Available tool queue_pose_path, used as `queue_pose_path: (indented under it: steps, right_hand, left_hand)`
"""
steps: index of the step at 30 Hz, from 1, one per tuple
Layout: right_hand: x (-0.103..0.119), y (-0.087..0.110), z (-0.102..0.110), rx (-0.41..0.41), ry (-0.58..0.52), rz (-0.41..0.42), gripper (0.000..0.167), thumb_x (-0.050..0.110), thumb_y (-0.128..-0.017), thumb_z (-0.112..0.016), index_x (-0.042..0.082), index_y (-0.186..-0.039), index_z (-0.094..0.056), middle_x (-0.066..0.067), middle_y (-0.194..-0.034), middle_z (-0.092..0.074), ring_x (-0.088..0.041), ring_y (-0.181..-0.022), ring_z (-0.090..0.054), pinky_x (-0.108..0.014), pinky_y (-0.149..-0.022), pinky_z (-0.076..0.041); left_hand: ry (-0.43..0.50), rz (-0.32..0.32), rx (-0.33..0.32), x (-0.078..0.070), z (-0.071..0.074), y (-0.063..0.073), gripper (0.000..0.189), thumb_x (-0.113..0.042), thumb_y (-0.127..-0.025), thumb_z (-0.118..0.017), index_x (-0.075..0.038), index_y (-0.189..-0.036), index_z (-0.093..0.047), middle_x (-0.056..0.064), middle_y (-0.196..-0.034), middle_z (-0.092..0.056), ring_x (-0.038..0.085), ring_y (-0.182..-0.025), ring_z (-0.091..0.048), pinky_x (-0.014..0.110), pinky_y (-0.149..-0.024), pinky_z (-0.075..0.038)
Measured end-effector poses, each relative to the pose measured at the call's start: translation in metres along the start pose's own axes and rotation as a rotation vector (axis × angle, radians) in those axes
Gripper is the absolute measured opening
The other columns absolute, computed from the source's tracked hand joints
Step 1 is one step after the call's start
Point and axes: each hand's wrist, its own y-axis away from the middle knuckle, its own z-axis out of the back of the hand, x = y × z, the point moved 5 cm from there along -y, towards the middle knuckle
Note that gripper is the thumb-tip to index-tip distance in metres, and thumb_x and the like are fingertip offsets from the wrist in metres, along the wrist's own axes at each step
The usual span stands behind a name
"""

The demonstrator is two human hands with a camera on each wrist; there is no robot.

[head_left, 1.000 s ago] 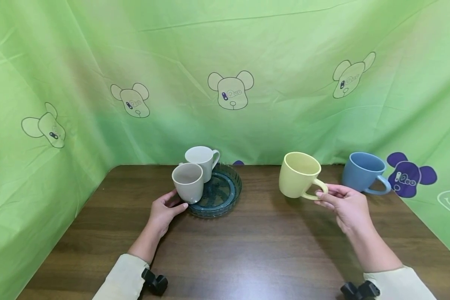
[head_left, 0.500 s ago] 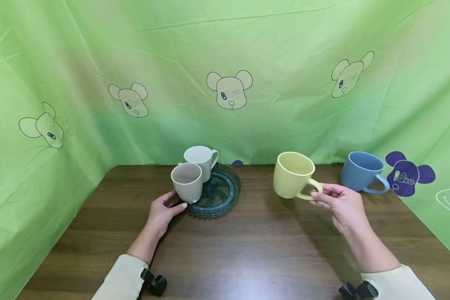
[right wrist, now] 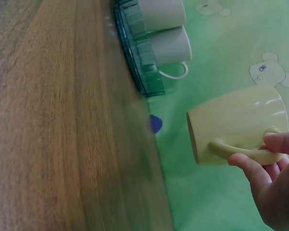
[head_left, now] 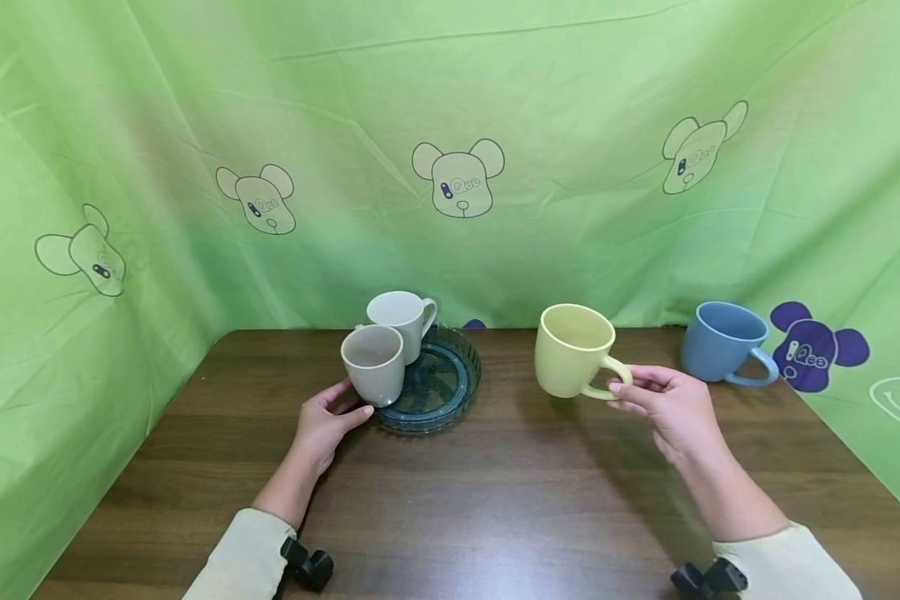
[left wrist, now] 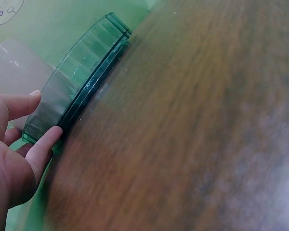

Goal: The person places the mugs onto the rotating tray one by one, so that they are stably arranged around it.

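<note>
My left hand [head_left: 324,431] holds the left edge of a round, clear blue-green tray [head_left: 468,392], thumb at the front and fingers around the side. Two mugs stand on the tray: a greyish-white mug [head_left: 373,367] in front, and a white mug [head_left: 397,310] behind it, handle to the right. In my right hand [head_left: 678,412] the handle of a yellow mug [head_left: 566,358] is pinched between thumb and fingers. The right wrist view has this yellow mug [right wrist: 236,125] raised off the table, well apart from the tray [right wrist: 135,53].
A blue mug [head_left: 722,343] stands at the table's back right, beyond my right hand. The brown wooden table [head_left: 480,508] ends at a green printed cloth [head_left: 345,167] hanging behind and along the sides.
My right hand has carried the yellow mug leftward, nearer the tray. The left hand, the tray and its two mugs have stayed in place.
</note>
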Motion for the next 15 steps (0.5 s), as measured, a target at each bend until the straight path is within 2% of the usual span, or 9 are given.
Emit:
queue_pose_path:
  steps: [15]
  right_hand:
    - [0.0,-0.008,-0.017,0.001,0.053,-0.044,0.033,-0.022,-0.079,-0.065,0.01,-0.082,-0.075,-0.005,-0.076,-0.069,-0.015,-0.07,-0.07,-0.029,-0.066,-0.06]
  left_hand:
    - [0.009,-0.003,-0.004,0.0,-0.001,0.001,0.059,0.009,-0.081,-0.072,0.006,-0.137,-0.051,0.024,-0.142,-0.047,0.037,-0.125,-0.051,0.014,-0.077,-0.05]
